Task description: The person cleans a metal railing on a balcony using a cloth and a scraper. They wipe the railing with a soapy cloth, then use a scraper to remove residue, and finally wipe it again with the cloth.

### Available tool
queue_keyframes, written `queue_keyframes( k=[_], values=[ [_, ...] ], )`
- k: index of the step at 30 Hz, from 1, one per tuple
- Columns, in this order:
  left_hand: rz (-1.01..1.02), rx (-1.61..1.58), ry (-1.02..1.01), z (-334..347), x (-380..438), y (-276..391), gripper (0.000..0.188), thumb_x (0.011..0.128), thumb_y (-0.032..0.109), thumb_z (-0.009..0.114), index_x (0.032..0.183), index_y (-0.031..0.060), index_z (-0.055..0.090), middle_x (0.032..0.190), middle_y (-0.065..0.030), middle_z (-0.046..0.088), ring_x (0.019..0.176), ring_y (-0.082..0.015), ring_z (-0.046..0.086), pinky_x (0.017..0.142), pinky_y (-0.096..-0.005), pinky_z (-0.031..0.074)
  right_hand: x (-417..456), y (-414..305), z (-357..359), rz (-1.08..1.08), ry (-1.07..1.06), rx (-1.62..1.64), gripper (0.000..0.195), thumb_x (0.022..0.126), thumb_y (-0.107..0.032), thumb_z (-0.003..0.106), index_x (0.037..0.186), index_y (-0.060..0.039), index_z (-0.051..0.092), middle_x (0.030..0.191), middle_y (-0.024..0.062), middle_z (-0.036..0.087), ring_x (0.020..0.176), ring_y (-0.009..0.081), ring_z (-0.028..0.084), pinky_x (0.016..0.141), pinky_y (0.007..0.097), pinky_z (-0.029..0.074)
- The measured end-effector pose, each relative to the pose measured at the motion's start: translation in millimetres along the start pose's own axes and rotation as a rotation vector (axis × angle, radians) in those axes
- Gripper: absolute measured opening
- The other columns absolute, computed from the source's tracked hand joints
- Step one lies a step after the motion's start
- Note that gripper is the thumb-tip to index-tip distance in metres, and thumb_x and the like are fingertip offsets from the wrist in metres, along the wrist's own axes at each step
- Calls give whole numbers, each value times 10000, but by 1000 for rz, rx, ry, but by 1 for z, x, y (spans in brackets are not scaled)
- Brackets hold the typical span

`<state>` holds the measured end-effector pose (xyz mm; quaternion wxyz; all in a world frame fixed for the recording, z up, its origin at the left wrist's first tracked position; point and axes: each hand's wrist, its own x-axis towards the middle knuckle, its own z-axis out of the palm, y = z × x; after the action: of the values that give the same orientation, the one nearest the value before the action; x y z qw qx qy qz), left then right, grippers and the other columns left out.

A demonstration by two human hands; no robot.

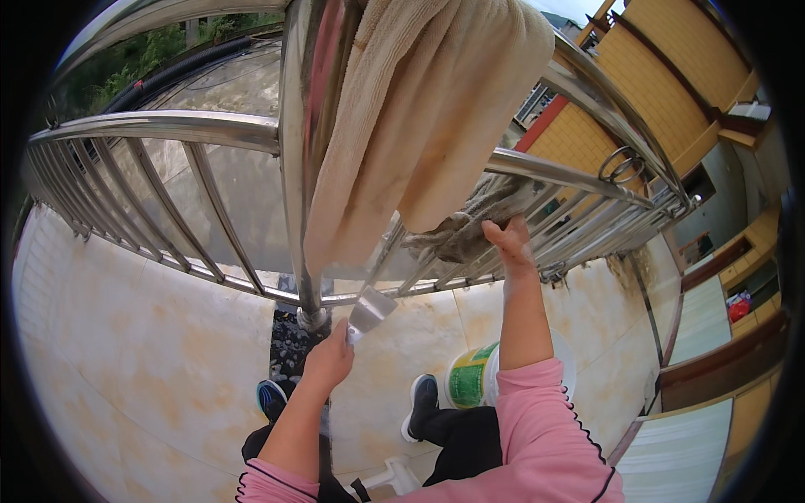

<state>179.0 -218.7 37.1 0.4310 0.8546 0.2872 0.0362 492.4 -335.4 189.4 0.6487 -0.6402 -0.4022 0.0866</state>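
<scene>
My left hand (pixel 329 354) grips a metal scraper (pixel 372 309) with a broad flat blade, held low in front of the railing post. With my right hand (pixel 510 242) I hold a wet, dirty grey cloth (pixel 471 227) against the bars of the stainless steel railing (pixel 566 217). A large cream towel (pixel 434 119), stained brown, hangs over the top of the railing at the corner post (pixel 295 163). It hides part of the bars and the upper end of the grey cloth.
A white bucket (pixel 471 377) with a green and yellow label stands on the tiled floor (pixel 163 352), partly behind my right forearm. A dark stone strip (pixel 290 346) runs to the post's foot. White plastic (pixel 399 476), perhaps a stool, shows below. A yellow-tiled wall (pixel 682 60) rises at right.
</scene>
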Motion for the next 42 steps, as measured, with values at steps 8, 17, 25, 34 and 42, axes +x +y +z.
queue_keyframes(
  k=[8,17,25,34,42],
  values=[
    [-5,30,-12,8,3,7,505,834,172,493,1310,64,365,927,-245,620,835,-422,596,726,-506,463,15,20,-17,-148,-3,-498,394,740,-121,732,1070,23,573,972,87,624,894,156,563,828,272,437],
    [-43,28,4,2,3,-4,508,842,166,485,1324,68,355,928,-248,621,842,-421,596,734,-510,457,54,25,45,-119,626,453,442,726,-65,725,1131,-1,559,1086,48,596,999,172,554,893,309,419],
    [-71,-3,-58,-13,5,13,507,853,162,482,1329,68,334,1046,-240,599,881,-427,587,762,-502,455,55,19,37,-80,602,389,413,691,-15,692,1084,-3,567,1031,20,581,935,141,537,870,271,405],
    [-81,57,-37,-19,-9,8,560,845,167,523,1363,78,331,1030,-222,608,893,-419,579,756,-476,460,27,52,61,-66,659,-50,265,756,-67,637,1003,-12,561,931,15,565,860,125,526,812,250,420],
    [-106,73,-72,-28,-12,0,562,858,175,499,1371,69,297,1107,-233,579,885,-431,577,741,-494,456,-55,202,89,117,633,-50,266,733,-89,652,974,-60,542,883,11,544,822,146,515,790,283,435]
  ],
)
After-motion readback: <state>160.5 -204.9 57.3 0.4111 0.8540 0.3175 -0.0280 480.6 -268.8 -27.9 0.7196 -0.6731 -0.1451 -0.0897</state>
